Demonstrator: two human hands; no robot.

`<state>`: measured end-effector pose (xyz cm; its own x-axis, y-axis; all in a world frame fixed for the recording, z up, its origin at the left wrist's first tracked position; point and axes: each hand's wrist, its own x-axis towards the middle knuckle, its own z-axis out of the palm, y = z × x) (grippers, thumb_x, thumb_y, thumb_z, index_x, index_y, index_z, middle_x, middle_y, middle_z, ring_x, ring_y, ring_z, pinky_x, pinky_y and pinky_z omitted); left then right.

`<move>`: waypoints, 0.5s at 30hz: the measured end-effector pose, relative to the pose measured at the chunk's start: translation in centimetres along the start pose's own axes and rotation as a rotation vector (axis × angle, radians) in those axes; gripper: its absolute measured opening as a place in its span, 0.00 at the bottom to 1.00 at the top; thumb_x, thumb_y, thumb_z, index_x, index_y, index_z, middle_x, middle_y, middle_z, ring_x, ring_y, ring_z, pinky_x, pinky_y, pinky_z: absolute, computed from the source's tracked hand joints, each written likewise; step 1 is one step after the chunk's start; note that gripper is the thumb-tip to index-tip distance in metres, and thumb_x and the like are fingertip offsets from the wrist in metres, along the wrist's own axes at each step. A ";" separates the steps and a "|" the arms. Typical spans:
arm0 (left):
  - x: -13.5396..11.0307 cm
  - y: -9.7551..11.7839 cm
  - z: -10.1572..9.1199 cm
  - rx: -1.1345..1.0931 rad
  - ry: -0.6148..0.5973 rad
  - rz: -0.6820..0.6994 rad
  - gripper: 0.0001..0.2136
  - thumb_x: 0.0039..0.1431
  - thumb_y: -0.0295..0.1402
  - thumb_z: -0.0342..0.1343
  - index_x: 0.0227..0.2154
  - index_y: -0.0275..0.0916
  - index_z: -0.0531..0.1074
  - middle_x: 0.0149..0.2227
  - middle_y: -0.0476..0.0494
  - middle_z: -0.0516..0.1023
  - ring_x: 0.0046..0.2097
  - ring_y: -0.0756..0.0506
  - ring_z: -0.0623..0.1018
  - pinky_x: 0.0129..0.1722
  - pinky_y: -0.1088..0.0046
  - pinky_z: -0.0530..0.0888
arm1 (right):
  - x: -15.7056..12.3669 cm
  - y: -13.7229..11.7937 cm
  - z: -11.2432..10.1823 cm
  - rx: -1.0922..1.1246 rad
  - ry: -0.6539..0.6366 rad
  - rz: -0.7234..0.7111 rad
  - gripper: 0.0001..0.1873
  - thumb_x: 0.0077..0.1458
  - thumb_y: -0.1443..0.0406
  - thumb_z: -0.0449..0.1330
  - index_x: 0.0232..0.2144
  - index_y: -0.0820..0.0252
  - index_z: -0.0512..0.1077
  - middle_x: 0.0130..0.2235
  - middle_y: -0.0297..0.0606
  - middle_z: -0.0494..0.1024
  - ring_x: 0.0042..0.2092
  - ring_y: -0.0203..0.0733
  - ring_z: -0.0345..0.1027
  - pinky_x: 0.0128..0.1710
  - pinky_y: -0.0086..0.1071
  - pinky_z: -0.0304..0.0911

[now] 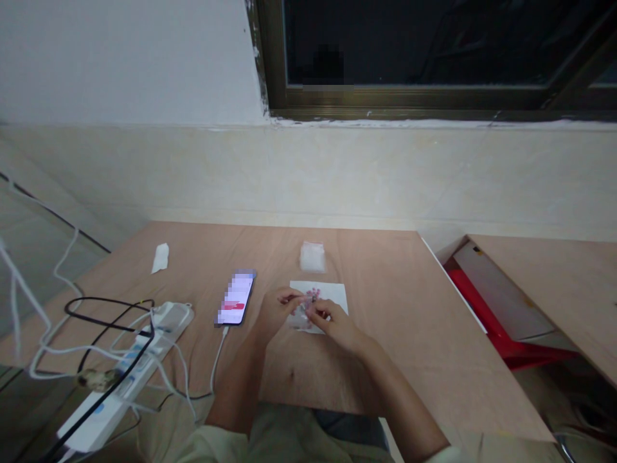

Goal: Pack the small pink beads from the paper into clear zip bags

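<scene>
My left hand (pixel 279 307) is closed in a pinch at the edge of a small clear plastic bag (pixel 299 317). From the other side, my right hand (pixel 335 319) pinches the same bag, thumb and forefinger together. Small pink pieces (pixel 313 294) show between and just beyond my fingertips; whether they lie inside the bag or on the paper I cannot tell. Under both hands is a white sheet of paper (pixel 338 294) on the wooden table. My fingers hide part of the bag.
A second clear packet (pixel 313 258) lies beyond the paper. To the left are a lit phone (pixel 236 299) on a charging cable, a white scrap (pixel 160 258), and a power strip (pixel 101 411) tangled in cables. A red stool (pixel 511 341) stands right of the table (pixel 414 379).
</scene>
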<state>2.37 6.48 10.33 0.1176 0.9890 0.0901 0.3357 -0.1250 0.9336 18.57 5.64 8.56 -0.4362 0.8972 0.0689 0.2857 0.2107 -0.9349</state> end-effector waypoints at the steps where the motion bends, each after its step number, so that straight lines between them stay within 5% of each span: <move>1: 0.0 0.0 -0.1 0.006 -0.001 0.000 0.09 0.48 0.36 0.52 0.23 0.36 0.73 0.22 0.49 0.72 0.22 0.53 0.67 0.23 0.79 0.64 | -0.2 -0.1 -0.2 -0.004 0.008 0.009 0.12 0.48 0.60 0.53 0.20 0.61 0.69 0.25 0.34 0.69 0.29 0.35 0.59 0.29 0.28 0.53; 5: -0.2 0.3 -0.4 0.040 -0.193 0.001 0.11 0.49 0.37 0.50 0.26 0.36 0.73 0.25 0.48 0.73 0.25 0.52 0.70 0.24 0.78 0.66 | -0.5 -0.6 -0.5 0.092 0.099 0.033 0.11 0.46 0.60 0.55 0.32 0.59 0.69 0.33 0.36 0.72 0.34 0.37 0.63 0.33 0.29 0.57; 8: -0.5 0.4 -0.5 0.026 -0.292 0.026 0.10 0.50 0.37 0.50 0.29 0.37 0.73 0.30 0.46 0.75 0.33 0.49 0.73 0.33 0.75 0.69 | -0.1 -0.7 -0.2 0.104 0.166 0.020 0.10 0.46 0.59 0.55 0.28 0.60 0.70 0.31 0.36 0.73 0.35 0.38 0.65 0.35 0.31 0.58; 15: -1.1 -1.8 -1.7 -0.019 0.005 -0.102 0.17 0.46 0.35 0.54 0.41 0.36 0.65 0.40 0.40 0.71 0.39 0.46 0.72 0.40 0.67 0.70 | 0.3 -0.1 -0.6 0.109 0.481 0.114 0.10 0.43 0.60 0.57 0.23 0.60 0.73 0.28 0.38 0.76 0.33 0.41 0.68 0.37 0.35 0.60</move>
<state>0.07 5.73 9.15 0.0785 0.9969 -0.0044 0.3279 -0.0217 0.9445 18.92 6.10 8.83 0.0424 0.9948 0.0931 0.2065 0.0824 -0.9750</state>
